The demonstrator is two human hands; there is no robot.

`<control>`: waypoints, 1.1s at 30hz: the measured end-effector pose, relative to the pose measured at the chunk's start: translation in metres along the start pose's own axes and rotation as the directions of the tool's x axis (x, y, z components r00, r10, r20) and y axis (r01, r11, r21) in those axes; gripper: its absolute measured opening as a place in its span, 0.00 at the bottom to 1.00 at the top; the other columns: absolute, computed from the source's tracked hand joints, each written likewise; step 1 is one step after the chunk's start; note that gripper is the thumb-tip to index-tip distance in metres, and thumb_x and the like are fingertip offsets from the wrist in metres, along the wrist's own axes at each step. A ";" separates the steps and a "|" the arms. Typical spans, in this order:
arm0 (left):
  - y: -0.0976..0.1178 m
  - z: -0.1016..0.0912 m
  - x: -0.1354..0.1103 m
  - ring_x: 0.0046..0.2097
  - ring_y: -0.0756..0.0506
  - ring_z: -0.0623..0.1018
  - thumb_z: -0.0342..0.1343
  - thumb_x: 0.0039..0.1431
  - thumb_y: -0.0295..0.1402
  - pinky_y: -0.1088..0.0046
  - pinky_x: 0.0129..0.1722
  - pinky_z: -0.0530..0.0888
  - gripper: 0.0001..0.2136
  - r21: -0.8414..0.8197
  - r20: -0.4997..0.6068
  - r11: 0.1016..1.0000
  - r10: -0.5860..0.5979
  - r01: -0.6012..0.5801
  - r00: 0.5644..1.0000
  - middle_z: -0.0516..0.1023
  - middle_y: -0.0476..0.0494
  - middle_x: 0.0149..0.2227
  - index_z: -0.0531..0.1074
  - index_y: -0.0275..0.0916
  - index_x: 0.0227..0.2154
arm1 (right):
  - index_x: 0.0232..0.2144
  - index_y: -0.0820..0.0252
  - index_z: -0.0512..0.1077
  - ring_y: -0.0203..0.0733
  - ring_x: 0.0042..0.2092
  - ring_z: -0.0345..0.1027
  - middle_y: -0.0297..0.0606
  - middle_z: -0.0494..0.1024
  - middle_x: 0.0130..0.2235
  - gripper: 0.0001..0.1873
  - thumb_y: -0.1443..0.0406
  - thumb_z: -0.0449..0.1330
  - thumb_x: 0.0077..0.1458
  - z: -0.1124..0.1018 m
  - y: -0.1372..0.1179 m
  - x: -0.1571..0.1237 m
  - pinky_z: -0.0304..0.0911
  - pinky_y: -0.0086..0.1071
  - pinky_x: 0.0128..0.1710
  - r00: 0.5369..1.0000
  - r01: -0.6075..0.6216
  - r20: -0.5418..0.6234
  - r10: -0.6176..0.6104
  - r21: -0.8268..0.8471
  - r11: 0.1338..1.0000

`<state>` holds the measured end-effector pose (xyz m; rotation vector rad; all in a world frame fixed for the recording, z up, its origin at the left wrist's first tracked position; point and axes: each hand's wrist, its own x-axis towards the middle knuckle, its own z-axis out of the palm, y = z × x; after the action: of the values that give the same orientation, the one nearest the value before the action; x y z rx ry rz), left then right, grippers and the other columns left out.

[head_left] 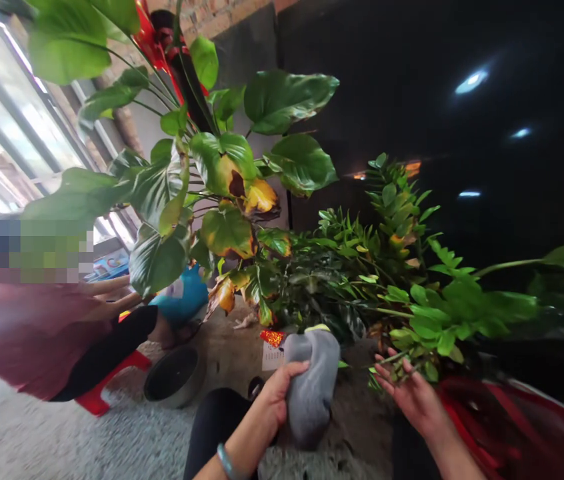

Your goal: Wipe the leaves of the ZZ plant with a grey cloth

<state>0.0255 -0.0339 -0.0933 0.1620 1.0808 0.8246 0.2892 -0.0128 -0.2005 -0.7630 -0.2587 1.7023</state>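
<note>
My left hand [276, 395] is closed around a grey cloth [311, 383] with a yellow-green edge, held up in front of my knee. My right hand [409, 390] is palm up with the fingers spread under a leafy green stem [415, 357] of the small-leaved plant [387, 280]; the leaves rest on my fingers. A bracelet sits on my left wrist. Both hands are low in the view, just in front of the plants.
A tall plant with big leaves, some yellowed and brown [242, 193], stands at centre left. A dark round pot [172, 377] lies on the ground. Another person in a pink top [32, 333] sits on a red stool [107, 393] at left. Red hose [507, 413] at right.
</note>
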 end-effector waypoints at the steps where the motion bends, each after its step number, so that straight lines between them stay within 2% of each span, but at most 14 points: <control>1: 0.000 -0.001 -0.005 0.27 0.39 0.80 0.61 0.45 0.28 0.66 0.30 0.75 0.14 -0.011 0.053 1.000 0.005 -0.004 0.999 0.80 0.37 0.23 0.74 0.26 0.35 | 0.35 0.51 0.76 0.48 0.38 0.74 0.39 0.81 0.36 0.14 0.55 0.65 0.43 0.001 -0.001 -0.001 0.60 0.50 0.49 1.000 -0.003 0.001 0.003 -0.001 1.000; 4: 0.033 0.011 -0.027 0.27 0.41 0.79 0.59 0.46 0.26 0.66 0.34 0.75 0.10 -0.091 0.108 0.977 0.201 -0.191 0.974 0.80 0.38 0.23 0.75 0.27 0.33 | 0.34 0.51 0.76 0.48 0.37 0.74 0.40 0.81 0.35 0.13 0.56 0.65 0.43 0.006 -0.002 -0.004 0.60 0.50 0.49 1.000 0.020 -0.005 -0.020 0.012 1.000; 7: 0.081 0.031 -0.036 0.25 0.46 0.78 0.58 0.47 0.25 0.71 0.33 0.75 0.07 -0.187 0.009 0.826 0.542 -0.531 0.840 0.80 0.46 0.24 0.75 0.33 0.32 | 0.34 0.51 0.76 0.48 0.37 0.74 0.39 0.81 0.36 0.12 0.57 0.64 0.44 0.013 -0.001 -0.006 0.62 0.49 0.49 0.999 0.034 -0.032 -0.033 0.030 0.999; 9: 0.093 0.038 -0.029 0.24 0.47 0.78 0.58 0.48 0.25 0.72 0.31 0.76 0.07 -0.190 -0.048 0.772 0.610 -0.606 0.791 0.79 0.48 0.23 0.74 0.35 0.32 | 0.33 0.52 0.76 0.48 0.36 0.75 0.39 0.81 0.35 0.12 0.58 0.64 0.43 0.015 0.000 -0.007 0.62 0.49 0.48 0.999 0.032 -0.040 -0.031 0.038 0.999; 11: 0.082 0.036 -0.017 0.22 0.46 0.77 0.58 0.48 0.26 0.71 0.29 0.76 0.07 -0.128 -0.086 0.848 0.508 -0.515 0.857 0.79 0.47 0.21 0.73 0.34 0.32 | 0.33 0.53 0.76 0.48 0.36 0.75 0.40 0.81 0.35 0.12 0.58 0.65 0.43 0.016 0.000 -0.007 0.63 0.49 0.47 0.999 0.033 -0.042 -0.031 0.048 0.998; 13: 0.056 0.028 -0.008 0.20 0.45 0.76 0.57 0.50 0.28 0.69 0.26 0.75 0.07 -0.035 -0.127 0.952 0.298 -0.305 0.946 0.78 0.45 0.19 0.73 0.32 0.33 | 0.33 0.54 0.76 0.48 0.35 0.75 0.41 0.82 0.34 0.13 0.58 0.66 0.41 0.016 -0.001 -0.007 0.64 0.48 0.46 0.999 0.032 -0.045 -0.030 0.052 0.998; 15: 0.031 0.020 -0.007 0.20 0.43 0.77 0.55 0.51 0.28 0.68 0.25 0.74 0.08 0.001 -0.120 0.993 0.116 -0.117 0.986 0.77 0.42 0.18 0.73 0.29 0.33 | 0.32 0.54 0.77 0.48 0.34 0.75 0.41 0.82 0.34 0.14 0.59 0.67 0.39 0.014 -0.002 -0.008 0.65 0.48 0.44 0.999 0.021 -0.047 -0.018 0.046 0.999; 17: 0.022 0.016 -0.017 0.21 0.42 0.77 0.54 0.49 0.26 0.68 0.25 0.74 0.08 -0.031 -0.046 0.998 0.050 -0.052 0.998 0.77 0.40 0.18 0.73 0.27 0.32 | 0.32 0.54 0.76 0.49 0.34 0.75 0.41 0.82 0.33 0.13 0.59 0.67 0.39 0.013 -0.003 -0.008 0.65 0.48 0.44 0.999 0.006 -0.040 -0.004 0.035 0.999; 20: 0.048 0.023 -0.036 0.20 0.45 0.76 0.54 0.46 0.24 0.72 0.23 0.73 0.05 -0.149 0.042 0.966 0.222 -0.213 0.974 0.78 0.42 0.18 0.73 0.31 0.26 | 0.33 0.54 0.76 0.48 0.35 0.75 0.41 0.82 0.35 0.12 0.59 0.66 0.42 0.013 -0.004 -0.007 0.65 0.49 0.46 1.000 -0.002 -0.029 0.003 0.038 0.999; 23: 0.089 0.036 -0.042 0.18 0.48 0.74 0.53 0.47 0.23 0.76 0.21 0.72 0.04 -0.269 0.002 0.819 0.527 -0.507 0.850 0.77 0.49 0.17 0.72 0.35 0.24 | 0.33 0.54 0.76 0.47 0.35 0.75 0.40 0.82 0.35 0.12 0.60 0.66 0.42 0.012 -0.002 -0.005 0.65 0.47 0.46 0.999 -0.003 -0.034 0.005 0.059 0.998; 25: 0.098 0.041 -0.034 0.19 0.49 0.75 0.52 0.49 0.24 0.76 0.22 0.73 0.05 -0.277 -0.048 0.758 0.602 -0.590 0.797 0.77 0.50 0.18 0.72 0.36 0.24 | 0.33 0.54 0.76 0.47 0.36 0.75 0.40 0.82 0.35 0.13 0.60 0.66 0.41 0.011 -0.001 -0.004 0.65 0.48 0.46 1.000 -0.001 -0.018 0.002 0.064 0.998; 27: 0.085 0.039 -0.020 0.19 0.48 0.75 0.52 0.50 0.25 0.74 0.24 0.74 0.05 -0.198 -0.077 0.830 0.517 -0.521 0.853 0.78 0.48 0.18 0.73 0.35 0.26 | 0.33 0.54 0.76 0.48 0.36 0.75 0.41 0.82 0.36 0.13 0.60 0.67 0.41 0.010 0.001 -0.003 0.65 0.49 0.46 1.000 0.008 0.011 -0.008 0.064 0.998; 30: 0.042 0.027 -0.005 0.20 0.44 0.77 0.56 0.47 0.26 0.69 0.26 0.75 0.06 0.004 -0.050 0.985 0.175 -0.175 0.983 0.78 0.43 0.18 0.74 0.30 0.29 | 0.34 0.54 0.76 0.49 0.36 0.75 0.41 0.82 0.36 0.16 0.60 0.69 0.38 0.010 0.002 -0.003 0.66 0.48 0.44 1.000 0.015 0.016 -0.016 0.075 0.997; 33: 0.016 0.025 -0.008 0.26 0.40 0.79 0.58 0.39 0.21 0.67 0.30 0.75 0.15 0.113 0.132 0.992 0.033 -0.048 0.991 0.80 0.37 0.24 0.74 0.26 0.34 | 0.33 0.53 0.77 0.48 0.35 0.75 0.41 0.82 0.34 0.17 0.59 0.70 0.36 0.010 0.001 -0.005 0.66 0.46 0.43 1.000 0.013 -0.005 -0.012 0.079 0.997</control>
<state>0.0361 -0.0210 -0.0674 0.3320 1.0057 0.7773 0.2824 -0.0150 -0.1915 -0.7053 -0.1909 1.6888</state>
